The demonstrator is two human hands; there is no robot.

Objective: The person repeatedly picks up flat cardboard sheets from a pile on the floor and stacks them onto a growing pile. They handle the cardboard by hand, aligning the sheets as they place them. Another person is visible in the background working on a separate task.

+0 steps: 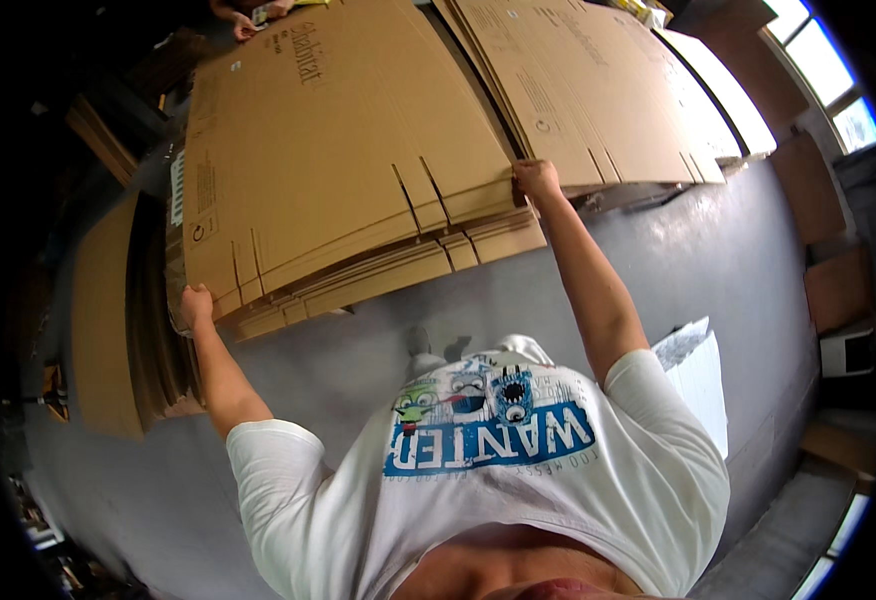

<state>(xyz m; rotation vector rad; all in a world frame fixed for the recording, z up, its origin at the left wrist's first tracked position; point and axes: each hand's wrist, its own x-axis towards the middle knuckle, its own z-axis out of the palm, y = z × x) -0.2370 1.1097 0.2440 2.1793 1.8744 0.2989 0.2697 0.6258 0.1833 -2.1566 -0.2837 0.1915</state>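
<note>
A large flattened cardboard box (pixel 358 130), brown with printed marks and slots along its near edge, lies on a stack of similar flat boxes (pixel 358 290) in front of me. My left hand (pixel 197 305) grips its near left corner, fingers curled around the edge. At the near right corner my right hand (pixel 536 180) is closed on the same box, its fingers partly hidden by the cardboard. Both arms are stretched forward and wide apart.
Right of my box lies a second stack of flat cardboard boxes (pixel 598 90). More cardboard (pixel 103 310) stands at the left. A white sheet (pixel 693 375) lies on the grey floor (pixel 758 290) at my right. Another person's hand (pixel 245 27) is at the far edge of the stack.
</note>
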